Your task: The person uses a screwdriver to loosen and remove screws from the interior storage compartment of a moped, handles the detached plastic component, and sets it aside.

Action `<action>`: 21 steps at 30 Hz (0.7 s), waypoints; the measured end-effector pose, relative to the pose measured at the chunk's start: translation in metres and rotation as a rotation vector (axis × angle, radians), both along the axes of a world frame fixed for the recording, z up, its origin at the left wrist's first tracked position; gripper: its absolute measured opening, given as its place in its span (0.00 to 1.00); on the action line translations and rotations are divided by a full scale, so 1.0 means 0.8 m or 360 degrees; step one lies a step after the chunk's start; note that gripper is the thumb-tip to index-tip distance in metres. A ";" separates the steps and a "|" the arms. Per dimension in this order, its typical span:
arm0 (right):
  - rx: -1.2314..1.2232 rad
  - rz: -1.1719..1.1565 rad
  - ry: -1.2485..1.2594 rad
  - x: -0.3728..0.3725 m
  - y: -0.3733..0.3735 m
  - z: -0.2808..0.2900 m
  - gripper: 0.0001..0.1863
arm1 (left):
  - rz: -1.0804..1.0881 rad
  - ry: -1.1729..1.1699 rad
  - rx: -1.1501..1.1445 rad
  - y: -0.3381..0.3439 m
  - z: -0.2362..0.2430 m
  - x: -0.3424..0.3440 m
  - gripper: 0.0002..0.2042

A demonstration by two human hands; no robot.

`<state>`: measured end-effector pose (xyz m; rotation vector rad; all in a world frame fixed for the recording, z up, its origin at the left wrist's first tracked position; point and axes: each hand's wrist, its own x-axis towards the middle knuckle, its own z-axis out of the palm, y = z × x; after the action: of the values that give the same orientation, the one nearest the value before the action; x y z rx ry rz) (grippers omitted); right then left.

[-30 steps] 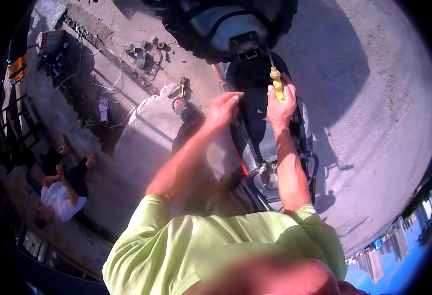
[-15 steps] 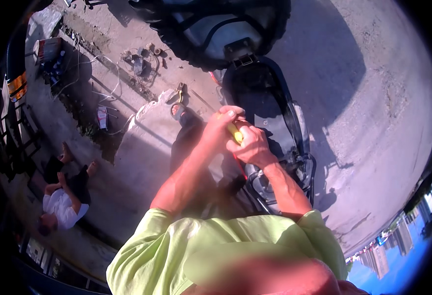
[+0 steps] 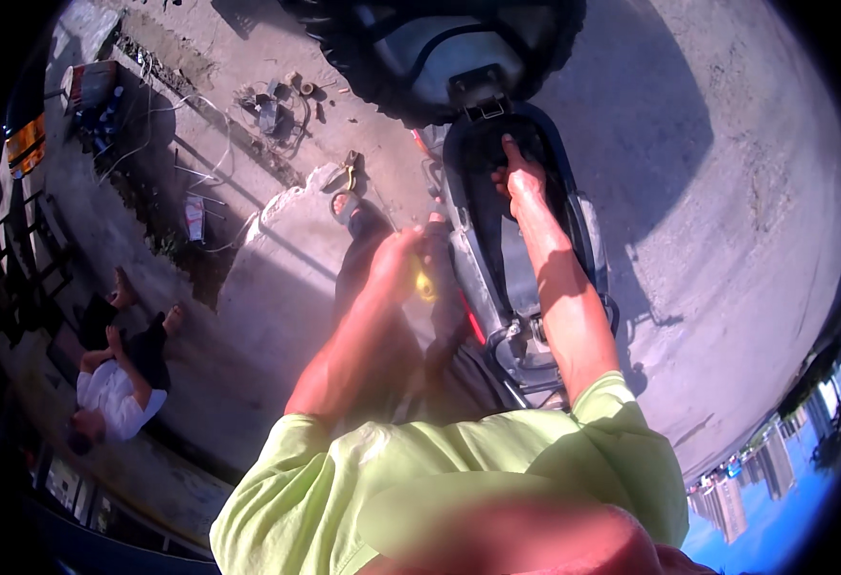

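Observation:
My left hand (image 3: pixel 397 251) is closed on a yellow-handled screwdriver (image 3: pixel 425 283), held low beside the scooter over my legs; its blade is hidden. My right hand (image 3: pixel 521 174) reaches into the long black compartment (image 3: pixel 555 158) of the scooter, fingers partly extended and nothing visible in them; whether it touches the inside cannot be told. Just beyond the compartment's front end are a metal latch (image 3: pixel 486 109) and, at the top, a large black knobby tyre (image 3: pixel 363 77) around a pale centre with black tubing.
A person (image 3: pixel 124 383) in a white top sits at the left. Yellow-handled pliers (image 3: pixel 350 171) lie by my foot. Loose metal parts (image 3: pixel 269 115), cables and a bucket-like container (image 3: pixel 93 81) are on the broken concrete (image 3: pixel 286 249). Shadowed concrete (image 3: pixel 650 163) lies right of the scooter.
My hands, together on the screwdriver half a second ago, have separated. My left keeps the screwdriver and moved down-left; my right let go and reached up into the compartment.

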<state>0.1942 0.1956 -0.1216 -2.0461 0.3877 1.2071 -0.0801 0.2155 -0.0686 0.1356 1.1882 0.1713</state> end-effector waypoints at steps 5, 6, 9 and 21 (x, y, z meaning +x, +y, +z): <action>0.0308 -0.0022 0.0164 0.003 -0.016 -0.025 0.30 | 0.0073 -0.0002 -0.0064 -0.014 -0.010 -0.030 0.08; 0.0319 -0.0027 0.0243 0.008 -0.019 -0.023 0.30 | 0.0094 0.0013 -0.0074 -0.015 -0.010 -0.032 0.09; 0.0145 0.0402 0.0305 0.028 -0.018 -0.014 0.29 | 0.0109 0.0055 -0.0068 -0.019 -0.018 -0.042 0.09; 0.0293 0.0448 -0.0175 -0.005 -0.017 -0.036 0.25 | 0.0055 0.0167 -0.0002 -0.019 -0.012 -0.044 0.11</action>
<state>0.1903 0.1823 -0.1506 -2.0403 -0.0661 1.2357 -0.1150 0.2001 -0.0782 0.1239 1.2954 0.1956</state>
